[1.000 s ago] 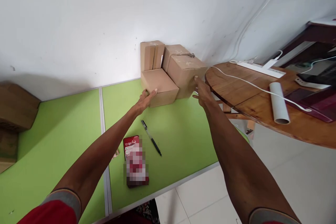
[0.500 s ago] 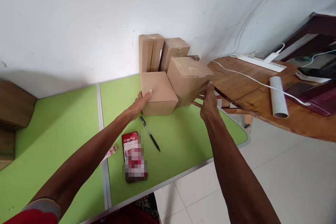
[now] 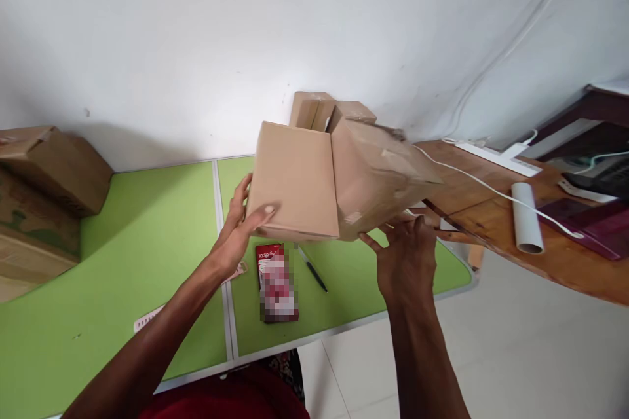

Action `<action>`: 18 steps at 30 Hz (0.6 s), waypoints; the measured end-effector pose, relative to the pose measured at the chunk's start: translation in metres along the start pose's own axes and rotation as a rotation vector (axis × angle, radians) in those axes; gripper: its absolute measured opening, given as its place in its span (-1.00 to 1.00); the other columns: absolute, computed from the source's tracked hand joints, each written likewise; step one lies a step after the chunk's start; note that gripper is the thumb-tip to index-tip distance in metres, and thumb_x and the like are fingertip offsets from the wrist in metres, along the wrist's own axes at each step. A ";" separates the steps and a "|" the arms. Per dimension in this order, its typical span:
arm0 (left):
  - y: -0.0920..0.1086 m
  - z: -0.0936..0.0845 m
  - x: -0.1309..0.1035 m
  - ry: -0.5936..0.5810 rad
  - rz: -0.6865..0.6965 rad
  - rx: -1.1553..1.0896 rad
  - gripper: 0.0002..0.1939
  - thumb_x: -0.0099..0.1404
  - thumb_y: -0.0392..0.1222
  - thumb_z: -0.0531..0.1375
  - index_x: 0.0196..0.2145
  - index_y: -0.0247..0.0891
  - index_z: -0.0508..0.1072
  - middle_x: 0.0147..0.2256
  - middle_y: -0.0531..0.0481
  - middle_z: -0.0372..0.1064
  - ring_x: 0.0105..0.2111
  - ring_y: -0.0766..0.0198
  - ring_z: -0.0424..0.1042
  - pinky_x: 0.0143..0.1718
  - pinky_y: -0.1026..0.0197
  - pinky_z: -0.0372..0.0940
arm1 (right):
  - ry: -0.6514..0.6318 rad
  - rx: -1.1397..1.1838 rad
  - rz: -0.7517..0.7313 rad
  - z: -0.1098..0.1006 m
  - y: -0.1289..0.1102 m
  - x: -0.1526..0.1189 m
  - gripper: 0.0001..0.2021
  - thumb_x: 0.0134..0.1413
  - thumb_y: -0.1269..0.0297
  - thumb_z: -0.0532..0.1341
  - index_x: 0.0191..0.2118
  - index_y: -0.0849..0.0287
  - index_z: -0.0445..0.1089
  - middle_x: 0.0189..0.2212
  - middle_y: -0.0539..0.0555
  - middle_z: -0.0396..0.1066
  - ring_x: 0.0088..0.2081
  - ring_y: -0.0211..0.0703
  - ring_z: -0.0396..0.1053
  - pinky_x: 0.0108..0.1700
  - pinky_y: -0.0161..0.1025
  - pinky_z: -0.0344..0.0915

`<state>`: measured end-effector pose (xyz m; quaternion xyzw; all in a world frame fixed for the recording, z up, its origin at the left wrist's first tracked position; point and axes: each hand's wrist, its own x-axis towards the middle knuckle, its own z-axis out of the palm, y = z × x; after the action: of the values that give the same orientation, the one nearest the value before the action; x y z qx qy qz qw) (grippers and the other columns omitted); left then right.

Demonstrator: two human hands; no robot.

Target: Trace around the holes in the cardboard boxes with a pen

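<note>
Two cardboard boxes are pressed side by side between my hands, raised above the green table (image 3: 152, 229). My left hand (image 3: 238, 229) grips the left side of the plain box (image 3: 297, 180), thumb on its front edge. Under the lower right of the taped, worn box (image 3: 383, 177) is my right hand (image 3: 407, 252), its fingers partly hidden by the box. Behind them stand two more boxes, one narrow (image 3: 307, 110) and one beside it (image 3: 356, 110), both mostly covered. Below lie a phone (image 3: 278, 285) with a lit screen and a black pen (image 3: 314, 272).
Larger cartons (image 3: 44, 190) are stacked at the left. A pink strap (image 3: 147, 319) lies partly under my left forearm. On the wooden table (image 3: 472, 203) at the right are a white tube (image 3: 527, 217), a power strip (image 3: 496, 156) and a white cable.
Both front boxes have been lifted off the table together and tilted, and now appear larger. My left hand has wrapped round the left box's side. The view has shifted left.
</note>
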<state>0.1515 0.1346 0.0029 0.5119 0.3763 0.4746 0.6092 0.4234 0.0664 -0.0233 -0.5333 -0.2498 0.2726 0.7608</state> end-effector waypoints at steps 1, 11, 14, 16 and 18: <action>0.007 -0.011 -0.015 0.022 0.011 -0.018 0.03 0.35 0.20 0.47 0.63 0.16 0.15 0.63 -0.05 0.08 0.61 -0.35 0.05 0.61 -0.42 -0.04 | -0.053 0.009 0.037 0.006 0.002 -0.008 -0.37 0.11 -0.56 0.24 -0.19 -0.02 0.40 -0.03 0.11 0.45 0.12 0.19 0.42 -0.03 0.09 0.52; -0.010 -0.082 -0.029 0.162 0.065 -0.096 -0.01 0.34 0.23 0.39 0.58 -0.05 0.18 0.54 -0.18 0.26 0.57 -0.25 0.18 0.61 -0.33 0.01 | -0.256 -0.339 0.030 0.088 0.048 -0.031 -0.15 -0.06 -0.63 0.35 0.06 0.04 0.47 0.18 0.29 0.57 0.22 0.34 0.48 0.03 0.15 0.53; -0.012 -0.082 -0.017 0.125 0.019 -0.093 -0.02 0.36 0.27 0.37 0.58 -0.03 0.17 0.57 -0.19 0.21 0.60 -0.29 0.12 0.59 -0.39 0.01 | -0.218 -0.417 -0.032 0.088 0.052 -0.017 -0.19 -0.14 -0.42 0.54 0.07 0.06 0.46 0.16 0.30 0.58 0.19 0.34 0.50 0.12 0.22 0.51; -0.010 -0.078 -0.010 0.097 -0.030 -0.076 0.03 0.32 0.31 0.39 0.59 0.01 0.16 0.60 -0.21 0.15 0.61 -0.36 0.06 0.58 -0.48 -0.02 | -0.191 -0.445 -0.062 0.082 0.054 -0.005 -0.24 -0.07 -0.43 0.48 0.04 0.07 0.45 0.13 0.30 0.59 0.16 0.32 0.52 0.09 0.22 0.53; -0.007 -0.069 -0.002 0.066 -0.082 -0.052 0.10 0.28 0.34 0.42 0.61 0.05 0.12 0.64 -0.24 0.04 0.64 -0.43 -0.04 0.57 -0.58 -0.10 | -0.165 -0.466 -0.085 0.074 0.053 0.007 -0.26 -0.04 -0.45 0.42 0.01 0.08 0.43 0.11 0.30 0.58 0.14 0.30 0.53 0.03 0.19 0.54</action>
<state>0.0867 0.1507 -0.0171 0.4640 0.4045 0.4755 0.6285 0.3706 0.1361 -0.0506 -0.6593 -0.3894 0.2182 0.6050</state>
